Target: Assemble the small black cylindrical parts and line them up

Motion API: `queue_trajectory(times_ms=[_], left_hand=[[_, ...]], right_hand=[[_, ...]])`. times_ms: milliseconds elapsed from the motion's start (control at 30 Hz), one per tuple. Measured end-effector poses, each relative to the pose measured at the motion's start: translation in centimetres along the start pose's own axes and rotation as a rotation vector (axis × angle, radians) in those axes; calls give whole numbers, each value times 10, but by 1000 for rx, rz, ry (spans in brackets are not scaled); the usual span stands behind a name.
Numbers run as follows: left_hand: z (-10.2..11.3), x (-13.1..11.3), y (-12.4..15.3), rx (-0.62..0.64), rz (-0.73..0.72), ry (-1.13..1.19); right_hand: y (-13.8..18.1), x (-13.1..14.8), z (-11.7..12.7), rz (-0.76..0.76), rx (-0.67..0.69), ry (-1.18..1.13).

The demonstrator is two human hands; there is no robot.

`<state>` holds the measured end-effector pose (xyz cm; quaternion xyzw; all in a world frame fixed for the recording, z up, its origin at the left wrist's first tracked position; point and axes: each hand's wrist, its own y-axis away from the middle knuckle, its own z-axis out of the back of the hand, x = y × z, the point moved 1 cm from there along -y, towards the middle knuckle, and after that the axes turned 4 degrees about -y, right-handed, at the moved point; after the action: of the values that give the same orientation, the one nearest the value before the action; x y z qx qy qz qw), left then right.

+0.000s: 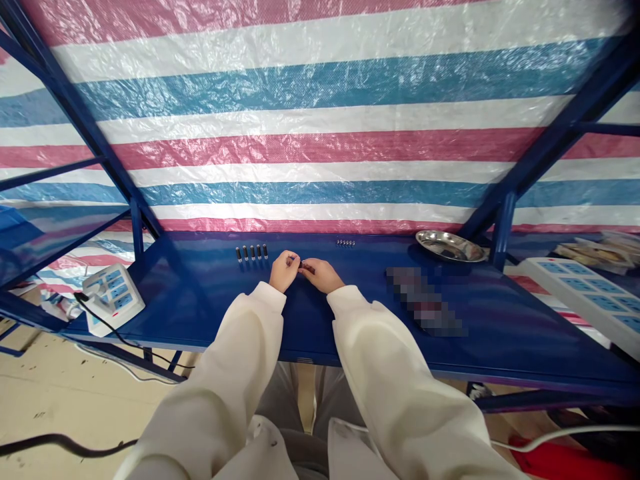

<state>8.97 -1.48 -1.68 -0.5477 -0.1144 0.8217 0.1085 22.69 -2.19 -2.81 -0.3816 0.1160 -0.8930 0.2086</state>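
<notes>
Over the middle of the blue shelf, my left hand (284,271) and my right hand (321,275) meet fingertip to fingertip. Both have their fingers pinched closed. A small dark piece shows between them, too small and too covered to name. Left of my hands stands a row of several short black cylinders (252,253) with pale ends. Behind and to the right lies a row of several tiny silvery parts (345,243).
A shiny oval metal dish (450,245) sits at the back right. Nearer is a pixelated dark item (425,303). A white power strip (114,300) with a black cable is at the left, another power strip (585,293) at the right. Blue frame posts (505,227) flank the blue shelf (200,307).
</notes>
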Motion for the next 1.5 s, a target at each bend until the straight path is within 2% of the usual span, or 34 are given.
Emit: queue_trajectory(times_ms=[167,300,467,700,1100,1500], left_hand=[[0,1,1,-8,29,-22],[1,1,1,-30,19,-41],[-1,4,1,6,-42,-132],[-5,-1,5,82,-129,-273],[-9,-3,8,132,-172,-299],[-10,-4,9,145,-206,-312]], right_hand=[[1,2,0,-10,-5,10],[-1,-1,1,-108,-106,32],[-13,-19,11,-213,-230,87],[-33,-49,27,-380,-157,210],[-54,-63,25,-451,-152,272],[-58,-67,24,-452,-139,275]])
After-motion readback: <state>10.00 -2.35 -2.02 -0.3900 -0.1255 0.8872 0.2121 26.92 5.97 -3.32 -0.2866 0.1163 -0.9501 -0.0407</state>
